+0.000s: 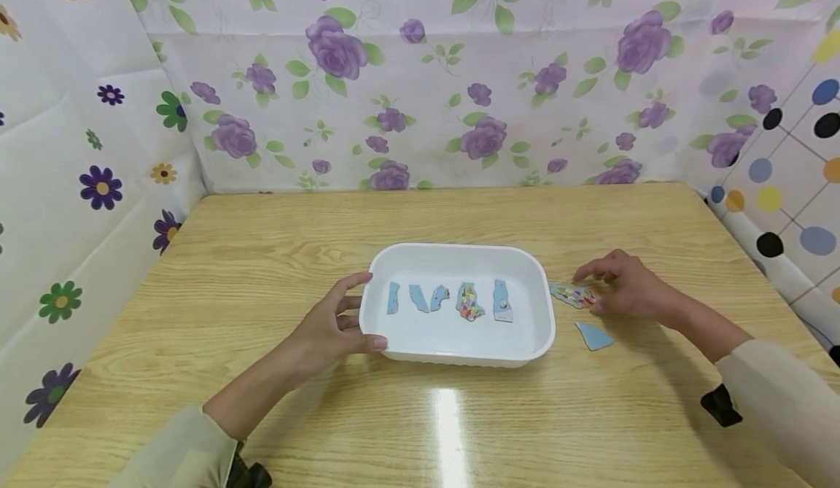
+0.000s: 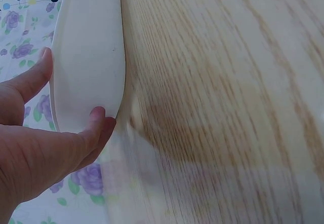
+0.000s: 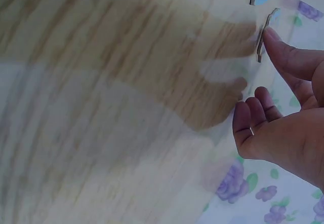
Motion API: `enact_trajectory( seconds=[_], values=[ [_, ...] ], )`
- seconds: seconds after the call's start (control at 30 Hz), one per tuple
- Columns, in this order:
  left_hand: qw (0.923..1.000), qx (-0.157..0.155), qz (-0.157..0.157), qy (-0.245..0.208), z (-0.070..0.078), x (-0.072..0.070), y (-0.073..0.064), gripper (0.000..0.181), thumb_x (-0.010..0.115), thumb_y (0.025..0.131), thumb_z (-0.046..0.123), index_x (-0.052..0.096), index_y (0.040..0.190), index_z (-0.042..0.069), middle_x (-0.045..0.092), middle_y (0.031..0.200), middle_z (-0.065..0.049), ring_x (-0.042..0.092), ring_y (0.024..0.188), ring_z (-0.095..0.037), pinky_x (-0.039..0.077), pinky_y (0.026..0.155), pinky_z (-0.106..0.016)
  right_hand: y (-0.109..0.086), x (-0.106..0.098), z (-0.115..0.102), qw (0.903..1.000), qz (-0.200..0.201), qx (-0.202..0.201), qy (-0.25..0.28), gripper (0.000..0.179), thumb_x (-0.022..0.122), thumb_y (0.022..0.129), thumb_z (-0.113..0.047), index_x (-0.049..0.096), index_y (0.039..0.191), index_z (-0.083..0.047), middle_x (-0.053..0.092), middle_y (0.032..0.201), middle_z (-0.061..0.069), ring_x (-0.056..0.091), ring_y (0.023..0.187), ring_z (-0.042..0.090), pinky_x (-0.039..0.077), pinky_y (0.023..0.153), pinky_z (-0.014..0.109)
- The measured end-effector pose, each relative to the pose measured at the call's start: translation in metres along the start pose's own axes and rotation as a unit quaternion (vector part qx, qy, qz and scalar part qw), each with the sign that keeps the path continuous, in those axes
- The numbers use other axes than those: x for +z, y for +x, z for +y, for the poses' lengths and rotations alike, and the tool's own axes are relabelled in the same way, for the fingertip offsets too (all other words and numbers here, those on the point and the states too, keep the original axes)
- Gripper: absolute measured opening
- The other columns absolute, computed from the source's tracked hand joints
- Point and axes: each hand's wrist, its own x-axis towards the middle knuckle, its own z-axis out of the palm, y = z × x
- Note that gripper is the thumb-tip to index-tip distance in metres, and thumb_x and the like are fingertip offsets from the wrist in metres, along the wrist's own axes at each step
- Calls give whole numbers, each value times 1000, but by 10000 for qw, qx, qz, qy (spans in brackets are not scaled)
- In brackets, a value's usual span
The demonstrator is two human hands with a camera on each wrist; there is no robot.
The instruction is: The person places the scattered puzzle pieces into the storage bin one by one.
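Observation:
A white plastic tray (image 1: 453, 342) stands on the table, and my left hand (image 1: 335, 320) grips its left end, thumb on the near rim. In the left wrist view the fingertips of the left hand (image 2: 55, 153) press on the tray's outer wall (image 2: 88, 57). Just right of the tray lies a multicoloured flat picture piece (image 1: 569, 295). My right hand (image 1: 626, 287) is over its right end with fingers bent and spread. The right wrist view shows the thumb tip (image 3: 272, 34) at the piece's edge (image 3: 260, 46). A plain blue piece (image 1: 594, 336) lies nearer to me.
Inside the tray several irregular pieces stand in a row: narrow blue ones (image 1: 393, 298), a multicoloured one (image 1: 469, 302) and a blue one with a pale base (image 1: 502, 302). Flowered cloth (image 1: 426, 109) hangs behind the wooden table (image 1: 295, 254), with patterned cloth at both sides.

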Motion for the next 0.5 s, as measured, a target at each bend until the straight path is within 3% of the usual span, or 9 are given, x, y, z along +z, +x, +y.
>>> enact_trajectory(
  seconds=[0.2, 0.5],
  values=[
    [10000, 2, 5, 28, 0, 0, 0, 100, 84, 74, 13, 21, 151, 22, 40, 143, -19, 54, 120, -36, 51, 91, -39, 0, 4, 4, 9999, 16, -8, 138, 34, 81, 74, -2, 70, 106, -7, 47, 111, 19, 39, 99, 28, 40, 81, 43],
    [10000, 21, -7, -12, -1, 0, 0, 100, 84, 74, 13, 21, 151, 22, 39, 143, -19, 54, 120, -36, 52, 90, -39, -2, 13, 4, 9986, 484, -178, -88, 28, 80, 72, 3, 71, 97, -5, 49, 108, 19, 42, 100, 32, 39, 81, 43]
  ],
)
